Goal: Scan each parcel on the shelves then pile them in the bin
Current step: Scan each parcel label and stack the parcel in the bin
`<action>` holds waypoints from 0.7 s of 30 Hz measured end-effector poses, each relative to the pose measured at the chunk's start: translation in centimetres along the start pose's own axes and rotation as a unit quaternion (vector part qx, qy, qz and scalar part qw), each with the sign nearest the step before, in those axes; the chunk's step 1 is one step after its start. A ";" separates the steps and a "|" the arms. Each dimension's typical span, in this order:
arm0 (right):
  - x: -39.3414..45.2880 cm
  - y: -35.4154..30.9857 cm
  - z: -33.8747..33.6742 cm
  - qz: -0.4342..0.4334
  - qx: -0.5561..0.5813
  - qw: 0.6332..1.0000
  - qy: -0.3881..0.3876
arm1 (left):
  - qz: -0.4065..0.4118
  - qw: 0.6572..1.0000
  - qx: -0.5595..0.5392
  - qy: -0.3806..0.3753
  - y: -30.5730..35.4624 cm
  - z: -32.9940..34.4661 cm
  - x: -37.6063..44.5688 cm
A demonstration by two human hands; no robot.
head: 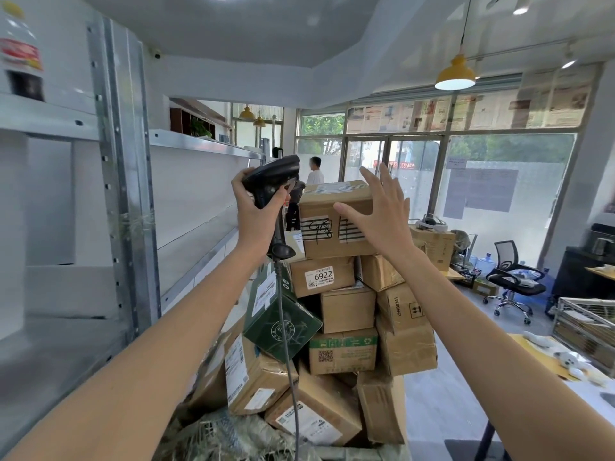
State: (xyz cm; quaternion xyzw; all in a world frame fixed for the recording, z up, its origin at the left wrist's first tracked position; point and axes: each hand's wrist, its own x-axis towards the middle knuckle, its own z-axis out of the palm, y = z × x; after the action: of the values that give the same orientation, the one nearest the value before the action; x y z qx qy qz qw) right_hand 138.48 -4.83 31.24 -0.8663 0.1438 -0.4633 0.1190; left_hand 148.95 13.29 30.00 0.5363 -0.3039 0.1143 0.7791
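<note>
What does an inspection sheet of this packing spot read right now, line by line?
Surface: metal shelves at left, nearest bays bare.
Job's things: top parcel crowns a tall parcel pile; bin hidden under it.
Clutter: green box tilted in the pile.
Grippers: left hand grips the scanner; right hand open at the top parcel, contact unclear.
Cables: scanner cable hangs down over the pile.
Surroundings: office chair, glass doors, yellow lamp.

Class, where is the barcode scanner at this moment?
In the head view the barcode scanner is left of centre, gripped in the left hand, raised beside the top cardboard box of the parcel pile.
</note>
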 end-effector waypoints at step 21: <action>-3.1 -5.9 3.4 -0.199 0.008 0.979 0.049 | 0.097 0.988 0.111 0.049 -0.7 -3.6 -2.7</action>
State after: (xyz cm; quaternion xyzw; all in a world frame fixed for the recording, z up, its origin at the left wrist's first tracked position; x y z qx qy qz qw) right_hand 140.48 2.03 28.99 -0.8528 -0.0294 -0.5208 0.0244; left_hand 148.46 16.65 26.99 0.5810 -0.3020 0.2486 0.7138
